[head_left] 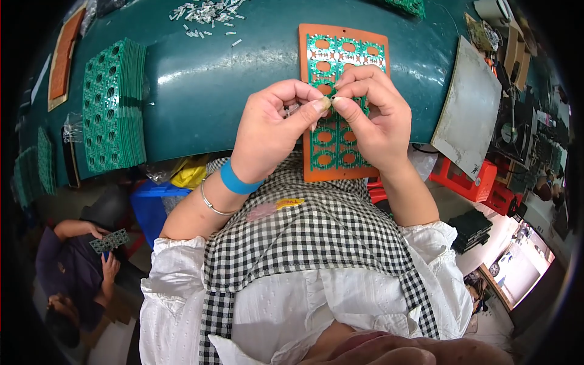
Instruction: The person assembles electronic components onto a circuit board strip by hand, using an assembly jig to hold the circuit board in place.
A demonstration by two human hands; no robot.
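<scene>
My left hand (274,118) and my right hand (380,118) meet fingertip to fingertip over a green circuit board panel (325,137) with rows of round cut-outs. The panel lies on an orange backing board (313,176) at the table's near edge. Both hands are closed in a pinch. A pale, small bit shows among my left fingers, and a tiny dark spot sits by the right fingertips; neither is clear enough to name. A blue band (238,179) wraps my left wrist.
On the green table (213,103) stands a tall stack of green circuit panels (115,103) at left. Small white parts (204,13) are scattered at the far side. A grey metal sheet (468,109) and red stools (465,179) are at right. Another person (79,274) sits lower left, holding a panel.
</scene>
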